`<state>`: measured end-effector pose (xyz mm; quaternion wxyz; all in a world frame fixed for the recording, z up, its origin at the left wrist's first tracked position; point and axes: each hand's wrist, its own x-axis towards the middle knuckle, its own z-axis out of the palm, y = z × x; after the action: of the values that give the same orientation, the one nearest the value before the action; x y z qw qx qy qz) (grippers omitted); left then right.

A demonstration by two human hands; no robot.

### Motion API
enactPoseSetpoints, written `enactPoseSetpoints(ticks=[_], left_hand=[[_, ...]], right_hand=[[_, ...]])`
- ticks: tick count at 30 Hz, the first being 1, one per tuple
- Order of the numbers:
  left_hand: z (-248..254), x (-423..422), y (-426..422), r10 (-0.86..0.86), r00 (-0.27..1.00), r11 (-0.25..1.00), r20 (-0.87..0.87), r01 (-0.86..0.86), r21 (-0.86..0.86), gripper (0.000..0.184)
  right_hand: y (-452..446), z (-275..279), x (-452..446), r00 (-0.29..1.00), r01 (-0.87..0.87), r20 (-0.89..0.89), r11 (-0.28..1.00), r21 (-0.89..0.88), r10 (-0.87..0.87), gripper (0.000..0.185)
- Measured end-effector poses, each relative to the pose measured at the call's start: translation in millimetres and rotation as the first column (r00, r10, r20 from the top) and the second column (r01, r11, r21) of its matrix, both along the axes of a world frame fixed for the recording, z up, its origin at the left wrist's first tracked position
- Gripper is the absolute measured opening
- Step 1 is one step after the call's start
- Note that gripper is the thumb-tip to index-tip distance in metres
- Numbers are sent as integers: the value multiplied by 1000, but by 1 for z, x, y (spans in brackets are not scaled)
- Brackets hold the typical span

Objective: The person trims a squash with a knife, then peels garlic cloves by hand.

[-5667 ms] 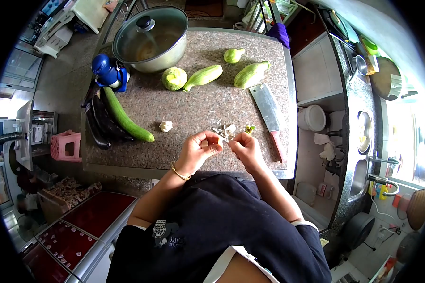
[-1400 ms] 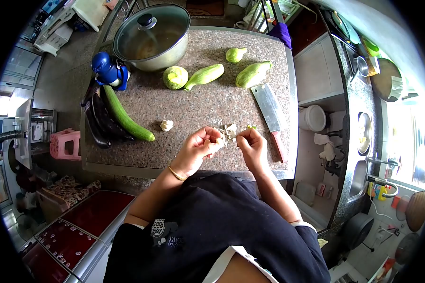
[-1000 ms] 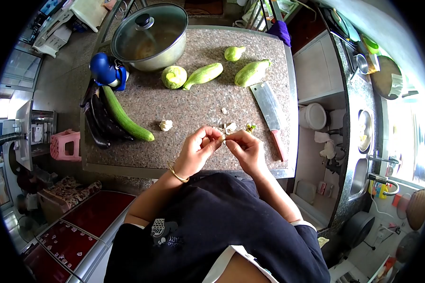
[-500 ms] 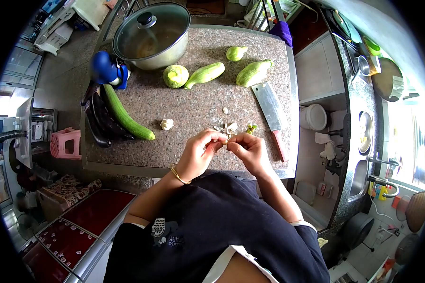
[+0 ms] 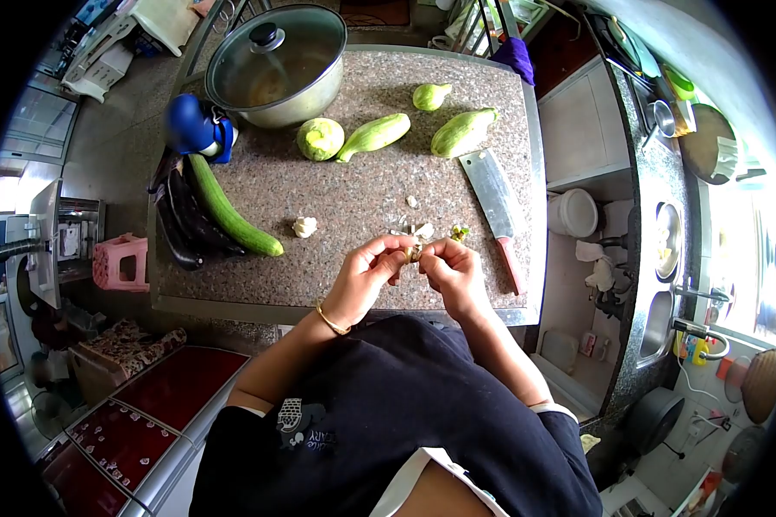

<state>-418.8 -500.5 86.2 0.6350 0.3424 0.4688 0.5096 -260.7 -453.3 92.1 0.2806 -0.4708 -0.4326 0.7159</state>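
My left hand (image 5: 369,274) pinches a small garlic clove (image 5: 413,255) over the near part of the speckled table. The fingertips of my right hand (image 5: 453,274) are closed on the same clove from the other side. Pale garlic skins (image 5: 423,231) lie just beyond my fingers, beside some small green scraps (image 5: 459,233). A peeled-looking pale piece (image 5: 411,202) sits a little farther out. To the left rests a garlic bulb (image 5: 304,227). A cleaver (image 5: 493,196) with a red handle lies right of my right hand.
Several pale green squashes (image 5: 375,138) lie across the table's far half. A lidded pot (image 5: 276,69) stands at the far left, near a blue bottle (image 5: 194,129). Dark eggplants (image 5: 190,220) and a long green gourd (image 5: 233,211) line the left edge. A sink (image 5: 655,326) is at the right.
Since the earliest frame, a pale piece has appeared beyond the skins. My hands parted, then came together around a clove; just now their fingers have shifted slightly on it.
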Motion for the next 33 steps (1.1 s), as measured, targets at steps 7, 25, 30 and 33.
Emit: enactPoseSetpoints(ticks=[7, 25, 30, 33], left_hand=[[-4, -6, 4, 120, 808, 964, 577, 45, -262, 15], [269, 28, 3, 423, -29, 386, -906, 910, 151, 18], [277, 25, 7, 418, -7, 314, -909, 939, 137, 17], [280, 24, 8, 401, 10, 299, -916, 944, 142, 17]], right_hand=[[0, -28, -2, 989, 141, 24, 988, 66, -143, 7], [2, -41, 9, 988, 132, 77, 990, 49, -136, 14], [4, -37, 14, 970, 107, 204, 986, 130, -132, 20], [3, -45, 16, 986, 139, 87, 990, 9, -140, 21]])
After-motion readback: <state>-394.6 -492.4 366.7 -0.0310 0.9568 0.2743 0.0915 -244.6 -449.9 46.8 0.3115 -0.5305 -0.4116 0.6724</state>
